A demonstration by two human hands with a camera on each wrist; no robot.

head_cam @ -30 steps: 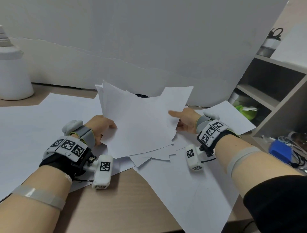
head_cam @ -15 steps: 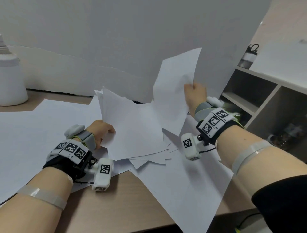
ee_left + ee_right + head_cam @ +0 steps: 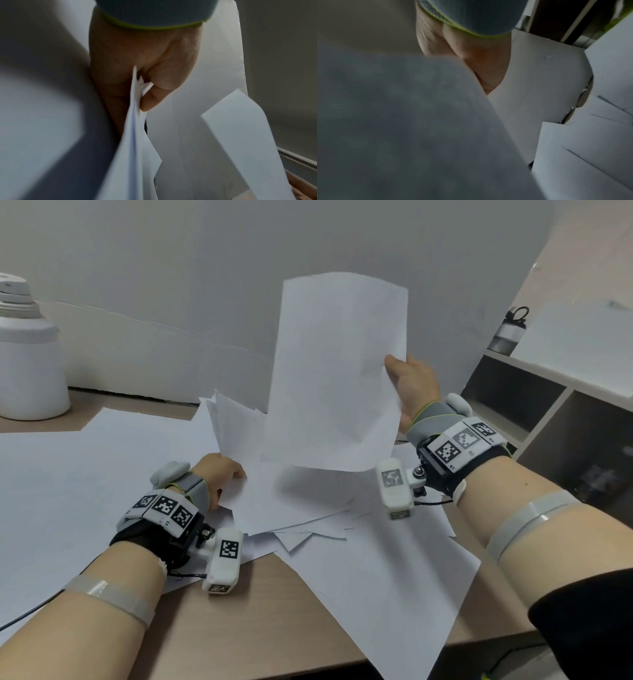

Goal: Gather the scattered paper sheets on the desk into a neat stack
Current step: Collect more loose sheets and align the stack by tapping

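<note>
My right hand (image 3: 407, 385) holds one white sheet (image 3: 335, 371) upright by its right edge, lifted above the desk. In the right wrist view that sheet (image 3: 402, 128) fills the left side and hides the fingers. My left hand (image 3: 219, 474) grips the left edge of a loose bunch of sheets (image 3: 274, 494) tilted up from the desk; in the left wrist view the thumb (image 3: 154, 97) pinches those sheets (image 3: 133, 135). More sheets (image 3: 387, 577) lie fanned on the wooden desk (image 3: 239, 628), one hanging over the front edge.
A large white paper (image 3: 68, 491) covers the desk's left part. A white container (image 3: 27, 364) stands at the far left by the wall. An open shelf unit (image 3: 548, 419) is to the right, with a bottle (image 3: 507, 333) on top.
My right hand took one sheet from the right of the pile and raised it upright, moving up and left. The left hand kept its hold on the bunch.
</note>
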